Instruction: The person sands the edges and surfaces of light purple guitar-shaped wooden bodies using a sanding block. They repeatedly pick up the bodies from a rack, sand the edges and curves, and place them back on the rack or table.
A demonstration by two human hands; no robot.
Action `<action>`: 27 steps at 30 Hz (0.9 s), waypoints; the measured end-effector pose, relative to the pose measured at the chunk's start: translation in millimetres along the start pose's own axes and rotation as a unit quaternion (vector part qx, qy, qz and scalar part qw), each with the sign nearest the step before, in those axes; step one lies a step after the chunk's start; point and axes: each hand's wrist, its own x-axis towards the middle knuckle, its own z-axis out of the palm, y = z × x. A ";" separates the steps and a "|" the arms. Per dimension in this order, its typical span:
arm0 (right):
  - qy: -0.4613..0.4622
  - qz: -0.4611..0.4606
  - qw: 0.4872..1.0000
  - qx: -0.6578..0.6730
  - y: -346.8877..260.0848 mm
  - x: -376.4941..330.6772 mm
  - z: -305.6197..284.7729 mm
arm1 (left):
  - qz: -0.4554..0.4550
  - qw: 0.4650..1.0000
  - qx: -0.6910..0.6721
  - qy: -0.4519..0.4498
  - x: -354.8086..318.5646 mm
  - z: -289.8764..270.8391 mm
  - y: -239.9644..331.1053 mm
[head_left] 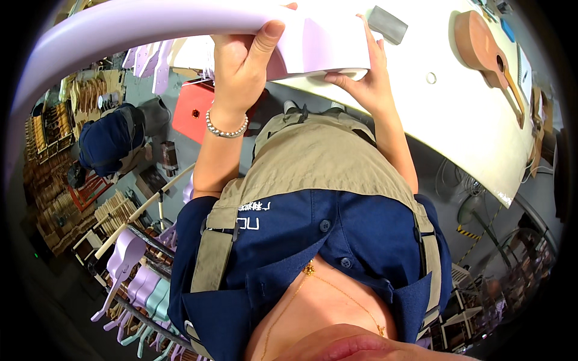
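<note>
A glossy lilac ukulele or small guitar (180, 19), seen very close, sweeps across the top of the view from the left rim to the table. My left hand (241, 69) is closed on it near the middle, thumb on the near side. My right hand (368, 78) grips its right end, with the thumb below the lower edge and the fingers up along the side. Part of the instrument runs out of view at the top. A grey rectangular block (388, 25) lies on the white table (421, 120) just beyond my right hand.
On the table rest a bare-wood ukulele or small guitar (481, 48) and a small ring (430, 78). A red instrument body (192, 109) is at my left. Lilac and mint instruments (141, 286) hang on a rack lower left. Another person (111, 138) bends over farther left.
</note>
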 end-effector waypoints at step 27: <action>-0.075 0.250 0.897 0.356 46.0 -38.9 33.7 | -0.299 0.840 -0.217 0.398 -97.1 -142.2 -74.4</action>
